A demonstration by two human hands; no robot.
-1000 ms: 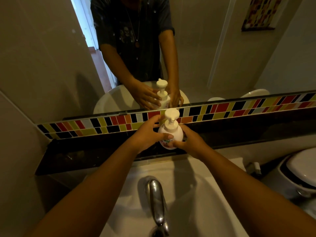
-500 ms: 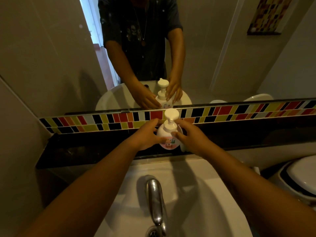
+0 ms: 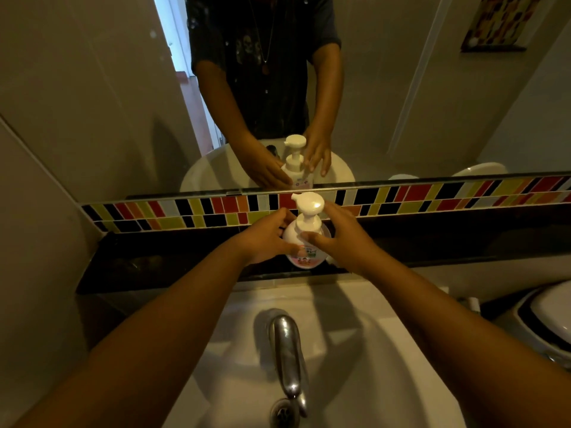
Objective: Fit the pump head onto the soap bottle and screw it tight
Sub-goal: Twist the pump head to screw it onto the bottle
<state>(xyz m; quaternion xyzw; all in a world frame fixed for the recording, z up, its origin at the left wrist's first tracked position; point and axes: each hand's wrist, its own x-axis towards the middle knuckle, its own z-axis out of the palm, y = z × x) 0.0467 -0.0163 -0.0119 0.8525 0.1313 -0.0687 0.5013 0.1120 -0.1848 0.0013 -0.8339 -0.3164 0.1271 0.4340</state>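
The white soap bottle [image 3: 306, 253] stands upright on the dark ledge [image 3: 160, 264] behind the sink, with the white pump head [image 3: 309, 206] seated on its neck. My left hand [image 3: 264, 240] wraps the bottle's left side. My right hand [image 3: 343, 240] is at the bottle's right side, its fingers spread. Its thumb lies in front of the collar below the pump. In the mirror its fingers hang apart beside the bottle, not wrapped around it.
A chrome faucet [image 3: 287, 356] rises over the white sink [image 3: 364, 366] directly below my arms. A strip of coloured tiles [image 3: 432, 196] and the mirror [image 3: 92, 88] back the ledge. A white toilet lid [image 3: 550, 316] sits at the right.
My right hand has risen from low on the bottle to the collar and spread its fingers. My left hand keeps its hold. The bottle has stayed on the ledge.
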